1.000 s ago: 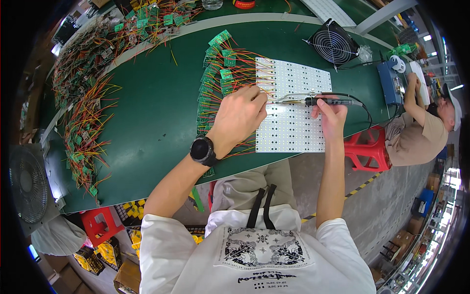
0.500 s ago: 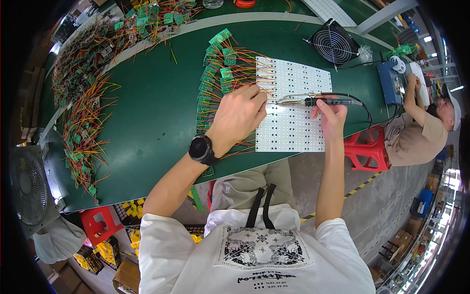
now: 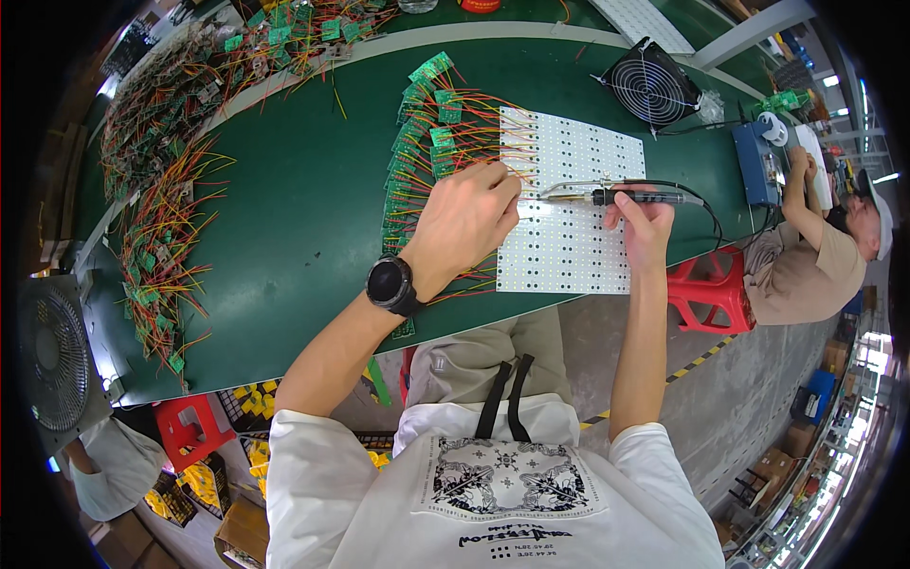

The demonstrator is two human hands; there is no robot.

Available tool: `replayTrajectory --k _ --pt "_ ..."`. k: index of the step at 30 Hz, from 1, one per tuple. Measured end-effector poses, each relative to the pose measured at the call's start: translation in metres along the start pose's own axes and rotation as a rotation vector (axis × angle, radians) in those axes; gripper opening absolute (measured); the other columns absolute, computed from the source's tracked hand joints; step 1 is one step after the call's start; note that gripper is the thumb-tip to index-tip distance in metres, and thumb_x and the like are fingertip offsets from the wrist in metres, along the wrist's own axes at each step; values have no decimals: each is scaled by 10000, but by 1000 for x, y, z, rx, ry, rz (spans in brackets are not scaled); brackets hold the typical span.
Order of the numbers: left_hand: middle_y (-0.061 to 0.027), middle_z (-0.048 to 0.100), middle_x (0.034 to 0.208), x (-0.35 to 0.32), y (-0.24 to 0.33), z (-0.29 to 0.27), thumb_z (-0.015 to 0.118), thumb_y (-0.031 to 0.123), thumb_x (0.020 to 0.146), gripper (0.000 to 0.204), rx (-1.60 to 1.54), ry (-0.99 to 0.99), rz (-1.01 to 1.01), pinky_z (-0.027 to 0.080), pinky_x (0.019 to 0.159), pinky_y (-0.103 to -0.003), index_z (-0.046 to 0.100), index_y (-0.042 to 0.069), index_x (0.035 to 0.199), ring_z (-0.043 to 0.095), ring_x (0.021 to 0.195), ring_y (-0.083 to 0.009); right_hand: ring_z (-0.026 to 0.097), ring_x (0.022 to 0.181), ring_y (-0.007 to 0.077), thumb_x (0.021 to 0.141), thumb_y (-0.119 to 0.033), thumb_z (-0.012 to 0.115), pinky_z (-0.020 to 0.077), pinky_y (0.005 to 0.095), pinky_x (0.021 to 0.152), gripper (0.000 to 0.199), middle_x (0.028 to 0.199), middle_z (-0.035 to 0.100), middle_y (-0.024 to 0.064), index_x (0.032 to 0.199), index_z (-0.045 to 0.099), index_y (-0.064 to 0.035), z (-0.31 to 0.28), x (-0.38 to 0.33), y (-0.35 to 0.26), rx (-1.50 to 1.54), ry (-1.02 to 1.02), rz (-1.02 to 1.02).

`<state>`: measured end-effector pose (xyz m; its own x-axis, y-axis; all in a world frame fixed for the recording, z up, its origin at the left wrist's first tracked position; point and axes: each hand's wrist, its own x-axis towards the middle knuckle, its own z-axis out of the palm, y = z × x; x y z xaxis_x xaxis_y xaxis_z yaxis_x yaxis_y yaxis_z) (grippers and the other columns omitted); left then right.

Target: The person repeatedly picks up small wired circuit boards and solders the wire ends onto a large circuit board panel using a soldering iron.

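My right hand (image 3: pixel 643 226) is closed round the black handle of a soldering iron (image 3: pixel 616 197), which has a thin metal guide tube above it. Its tip points left and meets the white LED panel (image 3: pixel 578 256) near the panel's left edge. Just left of the tip, my left hand (image 3: pixel 466 216) is closed, its fingertips pinching a thin wire at that edge; the hand hides most of it. Red and yellow wires (image 3: pixel 479 102) run from a column of small green circuit boards (image 3: pixel 406 142) to the panel's left side. A black watch (image 3: pixel 391 284) is on my left wrist.
Heaps of wired boards (image 3: pixel 156 256) lie along the left of the green table (image 3: pixel 294 218). At the back right stand a black fan (image 3: pixel 649 87) and a blue box-shaped unit (image 3: pixel 755 163). A person (image 3: pixel 806 256) sits at right near a red stool (image 3: pixel 711 292).
Both hands, the iron and the panel keep nearly the same places. The whole view has shifted very slightly; the iron's tip stays by the left fingertips.
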<state>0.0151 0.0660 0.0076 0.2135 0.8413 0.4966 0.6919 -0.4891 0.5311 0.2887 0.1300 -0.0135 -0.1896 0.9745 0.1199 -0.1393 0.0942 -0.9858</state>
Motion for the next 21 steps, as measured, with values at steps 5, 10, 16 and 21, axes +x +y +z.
replayTrajectory --k 5,10,16,21 --pt "-114 589 810 -1 0 0 674 58 773 93 1 10 11 506 636 -401 613 11 824 610 737 -306 608 564 173 845 18 660 464 271 508 176 773 646 117 1006 624 81 0 -1 0 -7 6 3" --pt "-114 596 817 -2 -3 1 675 61 772 93 3 3 -1 511 649 -405 613 13 822 615 750 -304 609 561 172 851 -4 663 462 272 508 182 778 651 115 1007 626 81 1 -1 1 19 34 9" --pt "-117 590 813 4 -2 3 673 69 773 94 19 29 30 514 663 -412 606 14 811 610 761 -307 607 556 174 855 -3 660 458 277 504 177 759 648 114 1008 624 78 -3 5 -2 52 46 8" --pt "-128 565 805 3 3 -7 660 75 783 88 30 11 27 514 654 -413 604 23 826 599 749 -319 596 543 170 850 -1 664 442 275 492 156 754 639 110 988 617 54 2 6 -1 120 60 -9"
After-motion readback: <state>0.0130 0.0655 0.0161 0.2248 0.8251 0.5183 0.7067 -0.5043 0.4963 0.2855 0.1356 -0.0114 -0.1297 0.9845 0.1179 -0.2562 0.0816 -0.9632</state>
